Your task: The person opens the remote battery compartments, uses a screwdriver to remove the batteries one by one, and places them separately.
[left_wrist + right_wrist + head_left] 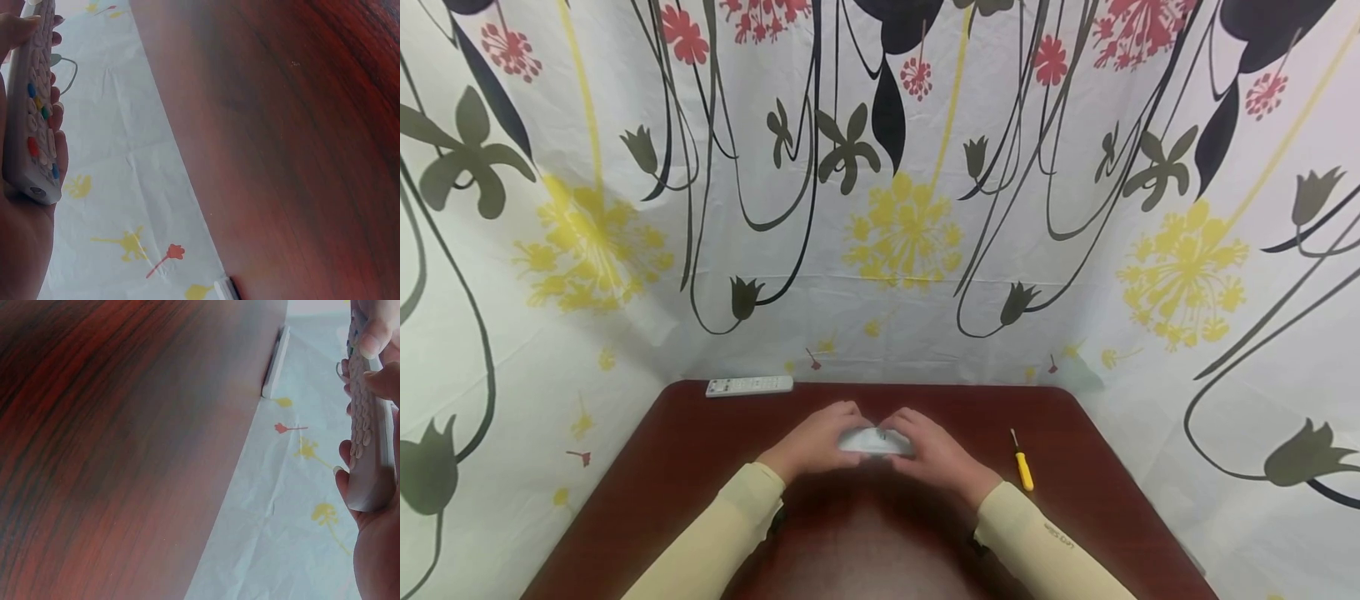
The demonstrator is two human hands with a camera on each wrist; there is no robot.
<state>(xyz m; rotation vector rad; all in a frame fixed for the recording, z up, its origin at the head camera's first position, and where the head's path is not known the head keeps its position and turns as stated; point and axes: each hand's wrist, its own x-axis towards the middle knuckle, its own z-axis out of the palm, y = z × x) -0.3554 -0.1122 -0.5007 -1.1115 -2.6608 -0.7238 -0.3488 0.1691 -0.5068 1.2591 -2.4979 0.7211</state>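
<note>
Two hands on one remote: my left hand (811,440) and right hand (938,452) each grip an end of the pale remote control (874,442), raised above the bench (865,550). Fingers (61,147) wrapped round it both sides, tips showing past the far edge, thumbs on the near edge by the buttons; remote sits between, lengthwise hand to hand. Body: plastic-looking, slim bar, rounded end. Buttons: small raised pale ovals in rows, plus red, blue, yellow, green ones toward my left palm. Bench: dark red, streaky wood grain, rounded far corners. Second remote (749,386): flat, pale, far left corner. Screwdriver (1023,467): yellow handle, thin shaft, right of my right hand. Backdrop cloth (820,350): white, creased, flower print.
</note>
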